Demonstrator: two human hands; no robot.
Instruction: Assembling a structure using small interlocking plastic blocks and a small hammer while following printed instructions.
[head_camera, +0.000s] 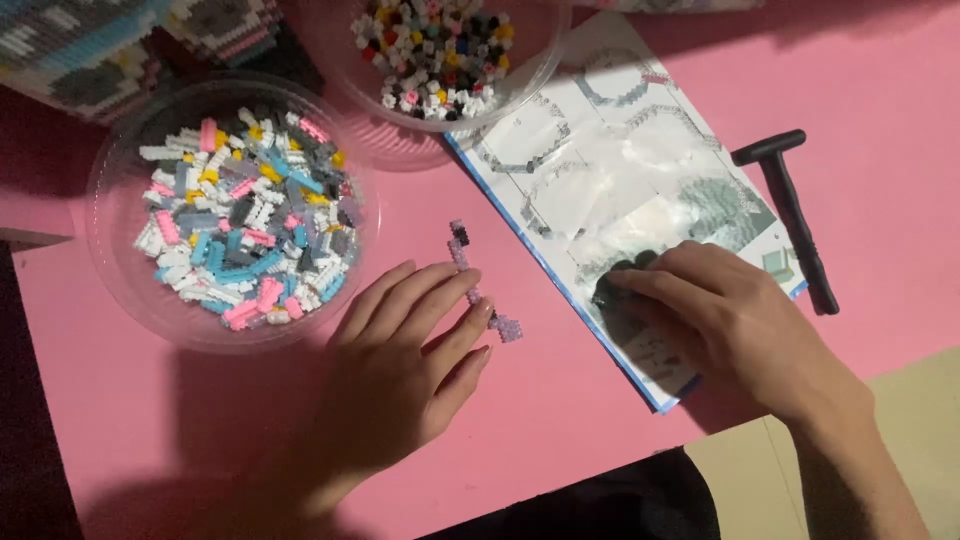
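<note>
Left hand (400, 370) lies flat on the pink surface (560, 400), fingers loosely spread and holding nothing; its fingertips touch the slim lilac-and-pink strip of tiny plastic building bricks (478, 285), which runs diagonally from just above the fingers down past them to the right. Right hand (720, 320) rests palm down, also gripping nothing, on the open blue-edged printed instruction booklet (610, 170) (fingertips over a dark patch of the page). Nearby stand a clear round plastic bowl of white, blue and pink bricks (235, 210) and a second clear bowl of mixed small pieces (435, 50). Beyond the booklet lies a black T-shaped plastic tool (790, 215).
</note>
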